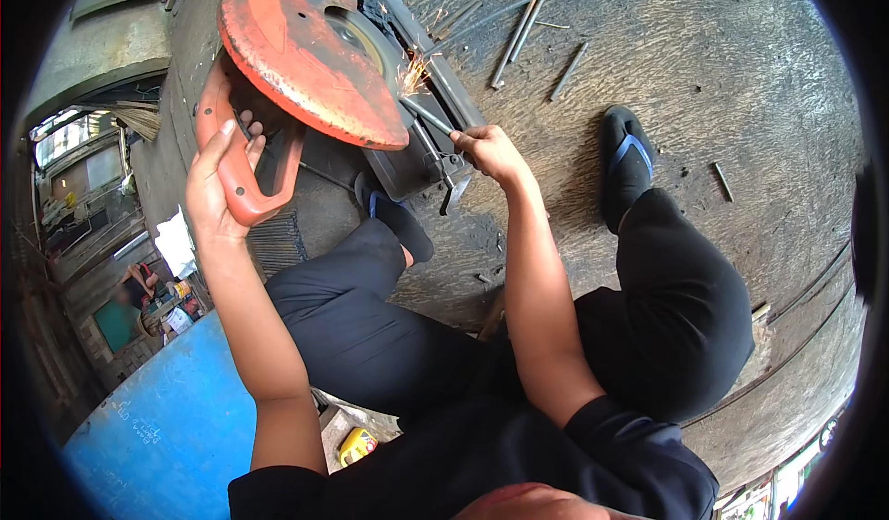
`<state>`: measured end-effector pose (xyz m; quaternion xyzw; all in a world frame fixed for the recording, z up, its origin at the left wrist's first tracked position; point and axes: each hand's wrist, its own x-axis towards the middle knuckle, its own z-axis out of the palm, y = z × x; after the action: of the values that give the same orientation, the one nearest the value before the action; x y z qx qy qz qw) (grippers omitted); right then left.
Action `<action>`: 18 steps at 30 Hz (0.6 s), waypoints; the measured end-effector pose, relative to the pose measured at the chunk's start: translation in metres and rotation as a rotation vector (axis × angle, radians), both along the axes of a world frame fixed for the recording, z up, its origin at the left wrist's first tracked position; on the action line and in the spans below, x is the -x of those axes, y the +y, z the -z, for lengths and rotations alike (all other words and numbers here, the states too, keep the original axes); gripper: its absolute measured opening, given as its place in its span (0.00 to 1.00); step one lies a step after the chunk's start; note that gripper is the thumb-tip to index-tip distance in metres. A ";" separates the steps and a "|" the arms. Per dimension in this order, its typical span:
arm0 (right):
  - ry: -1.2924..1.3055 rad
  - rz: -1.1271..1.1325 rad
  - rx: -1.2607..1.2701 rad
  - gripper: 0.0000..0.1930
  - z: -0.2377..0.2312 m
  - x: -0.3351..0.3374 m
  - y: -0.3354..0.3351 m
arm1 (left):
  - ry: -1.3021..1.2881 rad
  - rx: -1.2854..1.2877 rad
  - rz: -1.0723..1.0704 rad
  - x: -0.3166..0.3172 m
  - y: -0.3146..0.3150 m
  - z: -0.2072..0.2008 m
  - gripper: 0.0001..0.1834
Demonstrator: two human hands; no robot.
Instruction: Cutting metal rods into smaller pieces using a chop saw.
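My left hand (220,182) is wrapped round the orange D-shaped handle (243,207) of a chop saw. Its worn orange guard (301,62) covers most of the grey cutting disc (356,43). My right hand (491,152) grips a thin metal rod (428,115), whose far end reaches toward the disc. Orange sparks (413,75) fly off there. The exact contact is partly hidden by the guard. Under the rod lies the saw's dark metal base (398,170), with a clamp screw (452,187) at its near end, close below my right hand.
Loose metal rods (521,40) and short cut pieces (722,182) are scattered on the stained floor. My feet in flip-flops (628,154) stand either side of the saw. A blue drum (171,418) and a yellow bottle (357,446) are at lower left. Another person (139,284) sits far left.
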<state>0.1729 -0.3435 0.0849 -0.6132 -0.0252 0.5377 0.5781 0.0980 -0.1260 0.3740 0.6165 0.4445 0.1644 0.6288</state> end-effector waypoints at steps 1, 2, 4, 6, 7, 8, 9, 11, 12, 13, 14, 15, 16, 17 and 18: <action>-0.025 -0.003 0.023 0.19 0.000 0.000 0.000 | 0.002 0.001 0.002 0.000 0.000 0.000 0.26; -0.023 -0.002 0.023 0.19 -0.001 0.000 0.000 | 0.005 0.001 -0.002 0.000 -0.001 0.000 0.26; -0.041 -0.019 0.043 0.19 -0.004 0.000 0.000 | 0.009 0.001 -0.006 0.000 -0.001 -0.001 0.26; -0.048 -0.014 0.045 0.19 -0.009 0.000 0.001 | 0.009 0.004 -0.011 0.002 0.000 -0.002 0.26; -0.050 0.000 0.046 0.19 -0.009 0.000 -0.001 | 0.014 0.003 -0.006 0.000 -0.002 -0.001 0.26; -0.046 0.004 0.044 0.19 -0.007 0.001 -0.002 | 0.017 0.001 -0.010 -0.003 -0.005 -0.001 0.26; -0.052 0.018 0.041 0.18 -0.005 0.001 -0.002 | 0.019 0.000 -0.013 -0.005 -0.007 -0.001 0.26; -0.062 0.025 0.042 0.18 -0.007 0.002 -0.001 | 0.018 0.001 -0.015 -0.003 -0.004 -0.001 0.26; -0.090 0.013 0.046 0.18 -0.007 0.003 -0.001 | 0.016 0.001 -0.014 -0.002 -0.004 -0.001 0.26; -0.119 0.001 0.051 0.17 -0.008 0.003 -0.001 | 0.017 0.002 -0.014 -0.002 -0.004 -0.001 0.26; -0.118 0.002 0.051 0.17 -0.008 0.003 -0.001 | 0.019 -0.002 -0.017 -0.002 -0.004 -0.002 0.26; -0.141 -0.003 0.057 0.17 -0.008 0.003 0.000 | 0.021 -0.006 -0.020 -0.002 -0.004 -0.002 0.26; -0.163 -0.008 0.062 0.17 -0.008 0.003 0.000 | 0.021 -0.005 -0.019 -0.002 -0.004 -0.002 0.26; -0.162 -0.008 0.063 0.17 -0.008 0.003 0.000 | 0.023 -0.007 -0.020 -0.002 -0.003 -0.002 0.27; -0.171 0.002 0.069 0.17 -0.009 0.004 0.001 | 0.024 -0.009 -0.021 -0.001 -0.003 -0.001 0.27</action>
<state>0.1693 -0.3429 0.0935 -0.6764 -0.0556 0.4834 0.5529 0.0995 -0.1285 0.3753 0.6164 0.4579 0.1655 0.6189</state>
